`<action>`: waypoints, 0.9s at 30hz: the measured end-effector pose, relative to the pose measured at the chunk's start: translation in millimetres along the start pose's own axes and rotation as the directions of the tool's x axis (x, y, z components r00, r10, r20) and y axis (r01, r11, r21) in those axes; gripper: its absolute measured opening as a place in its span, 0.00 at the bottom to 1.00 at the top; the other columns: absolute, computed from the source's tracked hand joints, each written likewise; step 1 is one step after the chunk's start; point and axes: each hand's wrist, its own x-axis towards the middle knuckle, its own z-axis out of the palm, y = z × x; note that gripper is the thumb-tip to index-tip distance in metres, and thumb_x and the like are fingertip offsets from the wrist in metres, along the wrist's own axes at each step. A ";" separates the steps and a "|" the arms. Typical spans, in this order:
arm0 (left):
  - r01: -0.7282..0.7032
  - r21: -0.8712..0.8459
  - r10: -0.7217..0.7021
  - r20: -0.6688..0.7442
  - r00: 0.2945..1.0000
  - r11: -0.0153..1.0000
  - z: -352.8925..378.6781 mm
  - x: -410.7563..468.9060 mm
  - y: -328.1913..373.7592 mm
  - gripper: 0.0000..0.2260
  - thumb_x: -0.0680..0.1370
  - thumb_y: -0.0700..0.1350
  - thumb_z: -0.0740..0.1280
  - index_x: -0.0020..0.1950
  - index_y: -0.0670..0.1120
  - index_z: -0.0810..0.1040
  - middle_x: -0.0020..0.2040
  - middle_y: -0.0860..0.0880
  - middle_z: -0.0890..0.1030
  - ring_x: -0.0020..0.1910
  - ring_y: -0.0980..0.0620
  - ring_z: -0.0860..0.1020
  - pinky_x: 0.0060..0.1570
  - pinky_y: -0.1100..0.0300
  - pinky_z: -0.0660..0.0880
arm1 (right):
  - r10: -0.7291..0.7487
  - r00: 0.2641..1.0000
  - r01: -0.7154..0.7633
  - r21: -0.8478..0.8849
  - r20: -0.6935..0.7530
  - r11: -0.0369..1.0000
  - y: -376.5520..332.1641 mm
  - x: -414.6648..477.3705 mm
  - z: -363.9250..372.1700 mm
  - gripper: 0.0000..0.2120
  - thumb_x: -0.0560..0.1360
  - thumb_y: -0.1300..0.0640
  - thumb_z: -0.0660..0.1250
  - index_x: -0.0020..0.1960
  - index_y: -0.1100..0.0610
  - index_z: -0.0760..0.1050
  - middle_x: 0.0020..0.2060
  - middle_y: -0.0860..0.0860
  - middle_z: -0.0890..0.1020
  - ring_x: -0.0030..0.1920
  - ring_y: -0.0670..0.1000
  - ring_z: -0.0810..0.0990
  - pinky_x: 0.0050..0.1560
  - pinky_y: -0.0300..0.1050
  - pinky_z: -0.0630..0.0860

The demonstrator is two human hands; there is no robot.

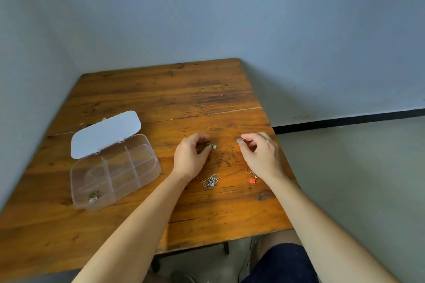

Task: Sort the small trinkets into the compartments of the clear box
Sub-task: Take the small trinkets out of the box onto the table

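**One table, one box, two hands, five trinkets**

One wooden table point(147, 99) carries everything. One clear box point(115, 171) sits at its left, its lid point(104, 133) flipped open behind it; the dividers mark about six compartments, and just one, at the near-left corner, is occupied, by a small dark metal trinket point(95, 196).

Two bare hands rest mid-table. The left hand point(191, 157) curls over a pale-green charm point(213, 146), fingertips pinching its chain. The right hand point(261, 154) pinches a small silver charm point(239, 140) between thumb and forefinger.

Two trinkets lie loose: a tangled silver chain point(210, 181) between the wrists, and a red-charm bracelet point(252, 178) just beside the right wrist.
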 end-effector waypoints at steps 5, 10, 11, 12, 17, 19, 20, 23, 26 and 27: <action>0.019 -0.014 -0.017 0.134 0.991 1.000 -13.8 -1.5 3.9 0.17 0.75 0.41 0.72 0.64 0.49 0.78 0.60 0.49 0.80 0.58 0.52 0.78 0.57 0.55 0.78 | -0.023 0.998 0.026 -0.041 0.063 0.999 -2.4 -1.1 -2.8 0.12 0.77 0.54 0.68 0.59 0.55 0.81 0.55 0.49 0.79 0.47 0.44 0.77 0.41 0.27 0.66; -0.028 0.003 0.027 0.167 0.986 1.000 -49.5 -15.8 10.7 0.17 0.77 0.39 0.69 0.65 0.49 0.76 0.63 0.47 0.76 0.62 0.52 0.75 0.55 0.60 0.78 | 0.045 0.969 0.002 -0.188 0.242 0.982 -14.8 9.6 -8.1 0.19 0.79 0.53 0.64 0.69 0.57 0.74 0.64 0.53 0.74 0.60 0.53 0.76 0.54 0.43 0.75; -0.039 0.029 0.035 0.145 0.989 0.999 -59.7 -20.2 10.3 0.16 0.77 0.39 0.69 0.65 0.49 0.77 0.63 0.48 0.76 0.61 0.53 0.76 0.53 0.61 0.78 | 0.081 0.961 -0.014 -0.244 0.264 0.970 -21.2 12.2 -8.3 0.21 0.79 0.53 0.64 0.71 0.56 0.71 0.65 0.54 0.73 0.62 0.55 0.74 0.58 0.47 0.74; -0.047 0.058 0.040 0.119 0.992 0.997 -70.7 -24.7 9.3 0.16 0.77 0.39 0.69 0.64 0.48 0.77 0.63 0.48 0.77 0.59 0.53 0.77 0.52 0.62 0.78 | 0.101 0.960 -0.014 -0.316 0.263 0.949 -29.0 13.3 -7.6 0.22 0.79 0.52 0.64 0.72 0.56 0.70 0.67 0.55 0.72 0.64 0.57 0.73 0.61 0.51 0.73; 0.006 0.165 -0.005 -0.006 1.000 0.986 -133.3 -49.4 -1.0 0.14 0.79 0.42 0.67 0.64 0.48 0.77 0.57 0.50 0.79 0.54 0.54 0.78 0.50 0.62 0.77 | 0.058 0.976 0.005 -0.290 0.209 0.957 -82.1 -1.3 15.9 0.21 0.79 0.52 0.64 0.71 0.51 0.69 0.66 0.54 0.73 0.62 0.55 0.74 0.60 0.53 0.74; 0.059 0.179 -0.051 -0.048 0.998 0.982 -156.3 -61.9 -9.3 0.13 0.80 0.42 0.66 0.64 0.48 0.77 0.57 0.50 0.79 0.53 0.53 0.78 0.48 0.63 0.77 | 0.012 0.958 0.032 -0.147 0.285 0.989 -108.0 -13.7 30.1 0.20 0.80 0.54 0.62 0.72 0.51 0.67 0.67 0.53 0.70 0.57 0.53 0.76 0.50 0.47 0.76; 0.086 0.195 -0.074 -0.067 0.995 0.977 -166.2 -68.3 -14.7 0.13 0.80 0.43 0.66 0.64 0.48 0.77 0.57 0.51 0.79 0.52 0.54 0.78 0.47 0.64 0.76 | -0.033 0.947 0.067 -0.095 0.320 0.993 -120.4 -20.3 37.0 0.21 0.81 0.54 0.61 0.73 0.51 0.66 0.68 0.53 0.69 0.56 0.52 0.76 0.48 0.45 0.75; 0.164 0.259 -0.143 -0.099 0.985 0.952 -190.2 -87.9 -32.7 0.12 0.79 0.44 0.67 0.62 0.47 0.78 0.55 0.51 0.80 0.50 0.55 0.77 0.43 0.66 0.72 | -0.160 0.900 0.169 0.013 0.405 0.986 -153.9 -41.4 56.1 0.22 0.80 0.52 0.60 0.74 0.49 0.63 0.71 0.50 0.65 0.67 0.53 0.70 0.56 0.45 0.71; 0.178 0.383 -0.173 -0.047 0.984 0.907 -204.4 -104.7 -50.4 0.08 0.78 0.48 0.69 0.56 0.48 0.81 0.51 0.51 0.82 0.46 0.55 0.78 0.39 0.65 0.72 | -0.237 0.834 0.243 0.054 0.498 0.969 -175.7 -60.0 73.6 0.26 0.78 0.49 0.62 0.75 0.47 0.61 0.76 0.49 0.58 0.73 0.54 0.63 0.65 0.51 0.68; 0.165 0.443 -0.173 -0.022 0.985 0.881 -207.7 -109.3 -55.2 0.08 0.78 0.51 0.69 0.53 0.50 0.81 0.49 0.52 0.82 0.46 0.56 0.78 0.38 0.65 0.71 | -0.238 0.808 0.241 0.066 0.539 0.968 -179.7 -65.1 79.0 0.28 0.78 0.48 0.64 0.76 0.46 0.60 0.77 0.48 0.55 0.75 0.55 0.60 0.68 0.53 0.65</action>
